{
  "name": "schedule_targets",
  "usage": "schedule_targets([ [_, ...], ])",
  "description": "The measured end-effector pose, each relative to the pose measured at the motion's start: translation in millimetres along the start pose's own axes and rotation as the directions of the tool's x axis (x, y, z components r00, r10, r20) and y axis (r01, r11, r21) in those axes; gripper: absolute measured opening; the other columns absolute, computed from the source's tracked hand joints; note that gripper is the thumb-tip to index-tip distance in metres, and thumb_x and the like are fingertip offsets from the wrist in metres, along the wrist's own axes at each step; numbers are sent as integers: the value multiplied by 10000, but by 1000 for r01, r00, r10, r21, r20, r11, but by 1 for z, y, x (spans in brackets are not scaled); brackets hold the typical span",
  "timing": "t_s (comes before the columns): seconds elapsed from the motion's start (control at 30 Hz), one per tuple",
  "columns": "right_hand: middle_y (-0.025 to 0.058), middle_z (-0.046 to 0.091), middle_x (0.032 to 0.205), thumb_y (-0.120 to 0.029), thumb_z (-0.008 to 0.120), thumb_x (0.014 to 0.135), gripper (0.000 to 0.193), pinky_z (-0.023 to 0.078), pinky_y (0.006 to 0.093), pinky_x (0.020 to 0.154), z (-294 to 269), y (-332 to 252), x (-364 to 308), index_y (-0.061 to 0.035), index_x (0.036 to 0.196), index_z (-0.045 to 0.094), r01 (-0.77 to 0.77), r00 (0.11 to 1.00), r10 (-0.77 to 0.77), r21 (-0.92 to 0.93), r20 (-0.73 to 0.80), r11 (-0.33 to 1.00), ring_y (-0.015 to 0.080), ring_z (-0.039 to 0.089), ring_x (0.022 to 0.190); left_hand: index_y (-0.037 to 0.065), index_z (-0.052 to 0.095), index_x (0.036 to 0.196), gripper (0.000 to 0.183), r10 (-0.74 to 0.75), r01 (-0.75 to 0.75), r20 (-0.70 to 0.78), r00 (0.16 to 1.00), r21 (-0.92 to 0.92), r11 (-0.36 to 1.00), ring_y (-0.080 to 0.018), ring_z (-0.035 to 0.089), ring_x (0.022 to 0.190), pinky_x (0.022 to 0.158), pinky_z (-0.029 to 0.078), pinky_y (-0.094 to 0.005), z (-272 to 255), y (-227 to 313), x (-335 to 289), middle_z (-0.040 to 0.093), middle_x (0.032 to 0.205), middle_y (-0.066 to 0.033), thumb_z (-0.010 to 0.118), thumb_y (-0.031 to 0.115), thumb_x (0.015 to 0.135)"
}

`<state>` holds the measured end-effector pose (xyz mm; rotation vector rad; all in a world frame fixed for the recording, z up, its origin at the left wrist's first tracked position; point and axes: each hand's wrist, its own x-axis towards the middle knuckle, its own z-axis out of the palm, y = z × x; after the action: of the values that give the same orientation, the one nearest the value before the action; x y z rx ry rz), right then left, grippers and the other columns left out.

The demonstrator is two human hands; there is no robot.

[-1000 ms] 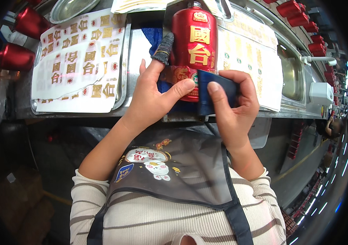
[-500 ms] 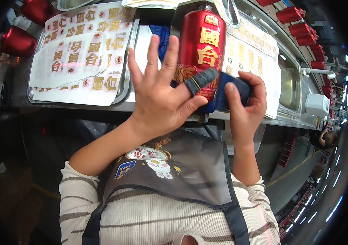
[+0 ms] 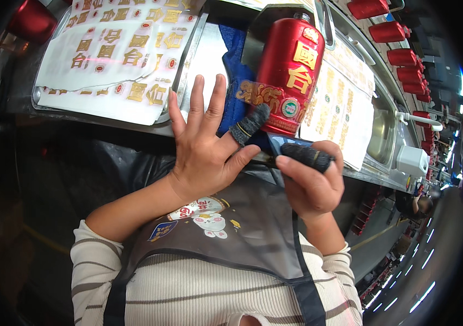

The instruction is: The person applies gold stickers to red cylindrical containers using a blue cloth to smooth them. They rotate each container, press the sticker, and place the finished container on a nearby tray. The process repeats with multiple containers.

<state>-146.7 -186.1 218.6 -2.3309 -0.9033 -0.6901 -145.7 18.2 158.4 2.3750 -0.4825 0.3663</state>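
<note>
A glossy red bottle with raised gold characters lies on its back, neck pointing away from me. Across its lower part runs a gold-patterned band with a round green-and-white emblem; the band's left end sticks out past the bottle's side. My left hand is spread palm down near the bottle's lower left, holding nothing, its index finger wrapped in a dark grey sleeve. Just below the bottle's base, my right hand pinches a thin flat blue piece between thumb and sleeved index finger; its exact kind is unclear.
Under the bottle lies a blue cloth. Gold-printed white sheets fill a metal tray on the left; more sheets lie right of the bottle. Beyond are a metal sink, a white jug and several red bottles.
My right hand has drawn back from the bottle's right side to below its base, turning the blue piece edge-on. The bottle appears farther right and tilted; its emblem now shows. My left hand stays spread.
</note>
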Motion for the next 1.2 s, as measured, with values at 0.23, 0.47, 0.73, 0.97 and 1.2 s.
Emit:
schedule_targets([
  [0.23,53,693,890,-4,783,626,381,496,333,657,3,-3,14,-88,997,760,-18,998,13,82,59,997,242,603,777,-43,706,910,401,0,-1,-9,1000,-67,998,-526,194,1460,1118,24,-694,-1,-11,2,247,1580,-310,754,345,823],
  [0.47,24,652,906,-70,738,878,177,489,203,686,4,38,-14,2,1017,655,-733,515,850,455,-115,506,70,591,776,-8,442,1408,929,123,-73,198,972,-243,967,-423,231,1478,1144,83,-659,-6,-19,58,304,1547,-281,877,362,676],
  [0.73,45,636,998,-65,701,905,230,487,216,802,-6,36,-13,12,1100,605,-539,338,931,839,136,73,80,584,893,-14,438,1360,956,168,-132,144,975,-225,965,-353,531,1251,1175,33,-614,4,-11,77,606,1261,-165,889,443,652],
  [0.97,38,633,945,-62,692,887,151,473,220,765,17,34,-7,0,1005,622,-523,415,865,852,282,-26,77,579,865,-10,338,1404,1056,-170,450,423,890,-759,471,-198,587,1181,994,499,-349,-7,-6,69,573,1286,-132,975,93,568],
  [1.2,15,601,909,-46,650,899,126,462,206,698,-3,41,-12,-17,1012,602,-737,292,912,676,289,22,53,543,808,7,435,1366,966,-253,479,407,878,-749,458,-208,599,1172,1052,445,-381,-30,-3,76,593,1293,-121,972,130,573],
])
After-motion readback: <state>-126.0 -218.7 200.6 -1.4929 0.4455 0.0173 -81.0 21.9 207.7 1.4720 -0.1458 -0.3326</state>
